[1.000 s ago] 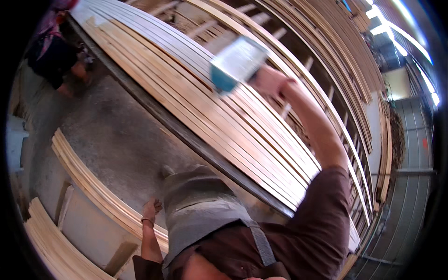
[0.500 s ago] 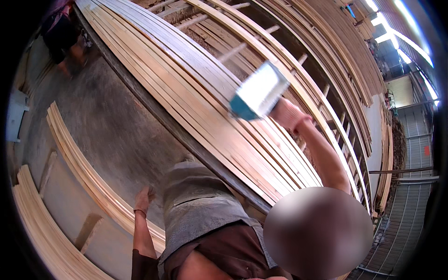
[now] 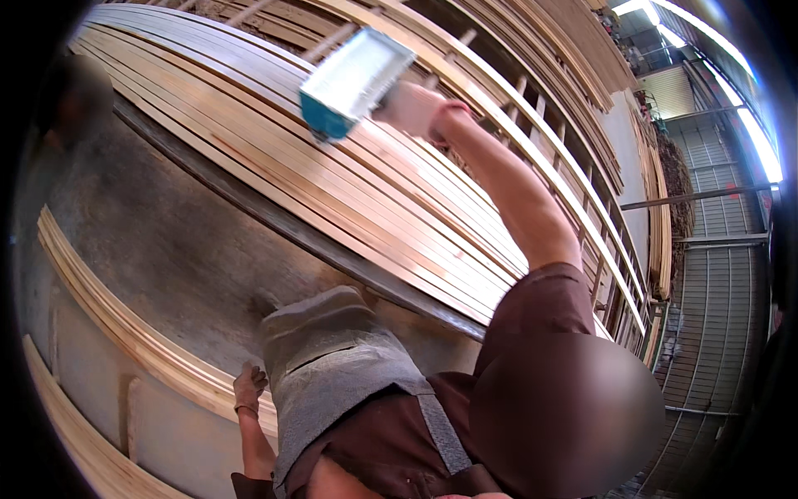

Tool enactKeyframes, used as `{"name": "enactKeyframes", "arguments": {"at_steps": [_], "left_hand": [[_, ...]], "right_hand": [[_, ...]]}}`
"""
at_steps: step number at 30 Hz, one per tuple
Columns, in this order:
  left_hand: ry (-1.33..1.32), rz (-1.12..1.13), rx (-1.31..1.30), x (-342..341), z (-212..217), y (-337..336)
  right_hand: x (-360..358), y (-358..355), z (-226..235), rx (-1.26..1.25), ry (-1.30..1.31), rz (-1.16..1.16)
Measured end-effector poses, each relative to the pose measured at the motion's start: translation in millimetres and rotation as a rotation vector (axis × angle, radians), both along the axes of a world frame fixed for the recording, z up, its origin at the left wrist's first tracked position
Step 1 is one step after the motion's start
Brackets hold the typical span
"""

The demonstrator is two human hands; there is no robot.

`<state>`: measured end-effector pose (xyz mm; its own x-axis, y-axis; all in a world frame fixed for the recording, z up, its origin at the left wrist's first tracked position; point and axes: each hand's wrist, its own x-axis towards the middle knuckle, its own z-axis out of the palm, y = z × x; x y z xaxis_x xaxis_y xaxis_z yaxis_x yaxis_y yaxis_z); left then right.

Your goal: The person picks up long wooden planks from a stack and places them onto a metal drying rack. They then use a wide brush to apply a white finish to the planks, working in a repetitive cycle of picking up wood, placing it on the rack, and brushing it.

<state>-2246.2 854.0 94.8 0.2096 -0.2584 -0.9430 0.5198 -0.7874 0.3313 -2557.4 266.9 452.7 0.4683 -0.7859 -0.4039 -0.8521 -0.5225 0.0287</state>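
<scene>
My right hand (image 3: 409, 108), in a pale pinkish work glove, is closed on the side of a rectangular box-like thing (image 3: 357, 79). It is teal outside with a whitish hollow face, and its exact kind is unclear. Both are above a wide row of long pale wood strips (image 3: 274, 158) lying side by side on a dark-edged bench (image 3: 208, 200). My left hand (image 3: 248, 387), also gloved, hangs low by my grey apron (image 3: 341, 374). Its fingers are loosely bent and slightly apart, with nothing seen in them. A bundle of wood strips (image 3: 141, 320) lies close to it.
Beyond the strips runs a ladder-like wooden rack (image 3: 519, 100), with more stacked boards (image 3: 573, 75) behind. Another wood stack (image 3: 83, 428) lies at the lower left. A person (image 3: 71, 100), blurred, is at the far left. A metal-sheet wall (image 3: 719, 274) stands at the right.
My right hand has carried the teal box leftward and farther along the strips, with the arm stretched out more. My left hand still hangs by my side, a little lower in view.
</scene>
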Motion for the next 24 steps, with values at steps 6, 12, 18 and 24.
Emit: {"name": "enactKeyframes", "arguments": {"at_steps": [6,12,18,24], "left_hand": [[0.141,0.234,-0.203,-110,-5,89],[-0.111,0.005,-0.223,-261,4,104],[-0.128,0.042,-0.243,-388,14,162],[0.017,0.112,-0.228,-590,-36,338]], "right_hand": [[-146,92,2,0.092,-0.387,-0.236],[-470,181,-103,0.263,-0.708,0.067],[-669,355,-48,-0.292,0.358,0.515],[-737,398,-11,-0.354,0.646,0.827]]}}
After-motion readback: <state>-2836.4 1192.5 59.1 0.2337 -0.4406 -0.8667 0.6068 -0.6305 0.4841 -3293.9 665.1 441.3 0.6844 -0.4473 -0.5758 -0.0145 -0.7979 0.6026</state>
